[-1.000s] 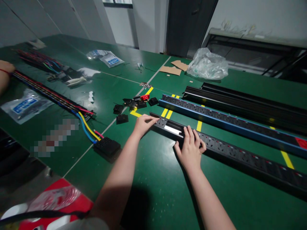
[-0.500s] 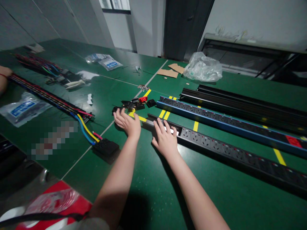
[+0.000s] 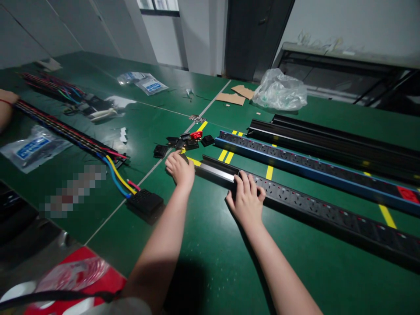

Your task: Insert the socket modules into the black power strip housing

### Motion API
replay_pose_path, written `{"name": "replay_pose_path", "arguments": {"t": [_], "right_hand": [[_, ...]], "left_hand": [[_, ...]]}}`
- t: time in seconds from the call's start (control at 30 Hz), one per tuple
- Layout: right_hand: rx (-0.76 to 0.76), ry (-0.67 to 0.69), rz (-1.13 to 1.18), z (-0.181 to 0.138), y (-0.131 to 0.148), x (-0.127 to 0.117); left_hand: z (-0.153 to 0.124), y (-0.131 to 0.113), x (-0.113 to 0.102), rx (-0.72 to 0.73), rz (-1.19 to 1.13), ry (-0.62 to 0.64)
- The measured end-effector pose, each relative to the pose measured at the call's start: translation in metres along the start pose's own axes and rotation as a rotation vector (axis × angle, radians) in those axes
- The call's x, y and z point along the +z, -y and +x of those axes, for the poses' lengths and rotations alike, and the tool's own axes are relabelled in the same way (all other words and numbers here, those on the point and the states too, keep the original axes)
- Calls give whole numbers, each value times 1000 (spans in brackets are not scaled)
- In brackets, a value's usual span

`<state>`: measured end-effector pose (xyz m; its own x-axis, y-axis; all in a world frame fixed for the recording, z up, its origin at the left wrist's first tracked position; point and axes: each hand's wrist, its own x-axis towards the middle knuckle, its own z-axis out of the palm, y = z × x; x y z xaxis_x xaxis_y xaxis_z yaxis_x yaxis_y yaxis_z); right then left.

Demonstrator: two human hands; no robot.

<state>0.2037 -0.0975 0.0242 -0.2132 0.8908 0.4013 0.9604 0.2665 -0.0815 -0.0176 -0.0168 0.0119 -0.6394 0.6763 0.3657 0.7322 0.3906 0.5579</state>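
Observation:
My right hand (image 3: 248,194) grips a long black power strip (image 3: 303,204) near the left end of its row of sockets. The fingers lie over the socket face, and the thumb is at the near side wall. Left of this hand, a bare stretch of metal channel (image 3: 218,170) shows. My left hand (image 3: 181,168) is at the channel's left end, its fingers curled round a small black part (image 3: 184,157), mostly hidden. Just beyond lie loose black socket modules (image 3: 192,143) and a red one (image 3: 196,135). A separate black module (image 3: 160,151) sits to the left.
A blue power strip (image 3: 262,151) and black channels (image 3: 311,138) lie behind, over yellow tape. At left are a wired strip (image 3: 68,129), a black socket block (image 3: 145,201) with cables and bagged parts (image 3: 31,148). Another person's hand (image 3: 6,109) touches the wired strip's far end.
My right hand has slid right along the strip, uncovering the channel at its left end. My left hand has moved right from the loose black module, its fingers now curled round a small black part.

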Motion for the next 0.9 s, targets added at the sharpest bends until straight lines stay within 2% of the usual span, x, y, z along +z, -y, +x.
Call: {"name": "replay_pose_path", "arguments": {"t": [0.17,0.47,0.6,0.73,0.83,0.9], "right_hand": [[-10,0,1,2,3,5],[-24,12,84,4,-7,-5],[-37,36,91,0,-10,-9],[-38,50,80,0,-9,-10],[-37,56,76,1,-9,-10],[-34,58,76,1,-9,-10]], "left_hand": [[1,2,2,-13,-20,17],[1,6,3,139,-22,75],[2,3,5,175,-32,41],[8,9,9,132,-265,32],[15,16,12,17,-502,61],[17,19,13,-54,-582,68]]}}
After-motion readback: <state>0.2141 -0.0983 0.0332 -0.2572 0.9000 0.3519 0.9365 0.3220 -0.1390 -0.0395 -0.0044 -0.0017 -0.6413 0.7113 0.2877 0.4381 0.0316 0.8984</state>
